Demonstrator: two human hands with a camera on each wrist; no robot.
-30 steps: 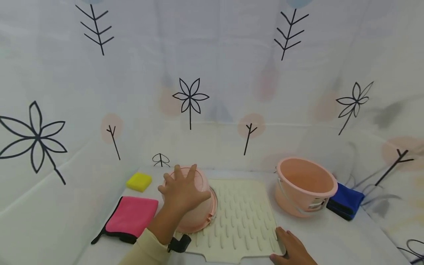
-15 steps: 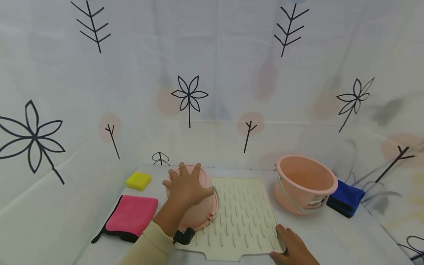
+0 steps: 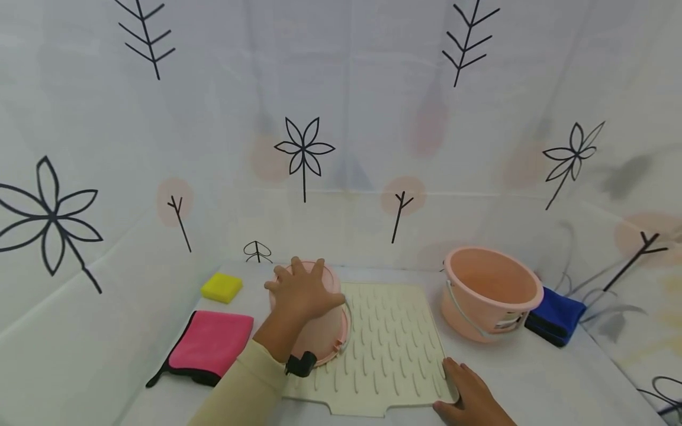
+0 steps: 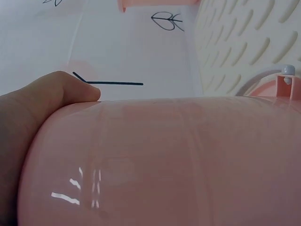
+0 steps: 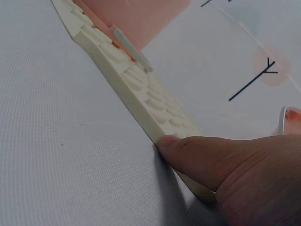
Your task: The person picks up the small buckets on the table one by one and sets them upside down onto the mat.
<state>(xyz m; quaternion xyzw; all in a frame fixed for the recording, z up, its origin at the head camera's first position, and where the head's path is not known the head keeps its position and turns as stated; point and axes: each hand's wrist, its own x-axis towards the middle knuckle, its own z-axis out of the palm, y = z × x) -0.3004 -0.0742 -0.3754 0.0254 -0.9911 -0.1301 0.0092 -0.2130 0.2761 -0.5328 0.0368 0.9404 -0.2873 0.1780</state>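
A pink bucket (image 3: 321,334) stands upside down over the left part of a cream washboard (image 3: 396,343) with raised ridges. My left hand (image 3: 303,294) grips its upturned base from above, fingers spread. In the left wrist view the thumb (image 4: 70,89) bends over the edge of the base; the bucket's wall fills the lower part. At the washboard's near right corner my right hand (image 3: 473,391) holds the board, thumb on its front edge and fingers along the right side. The right wrist view shows that thumb (image 5: 197,155) against the edge.
A second pink bucket (image 3: 453,310) stands upright at the back right, beside a folded blue cloth (image 3: 556,313). On the left lie a yellow sponge (image 3: 221,288) and a pink cloth (image 3: 210,346) with black trim. A patterned white sheet (image 3: 351,118) rises behind the table.
My left hand and the upside-down bucket's base have shifted slightly right, while its rim has hardly moved. The right hand stays at the washboard's corner. The head view has tilted a little.
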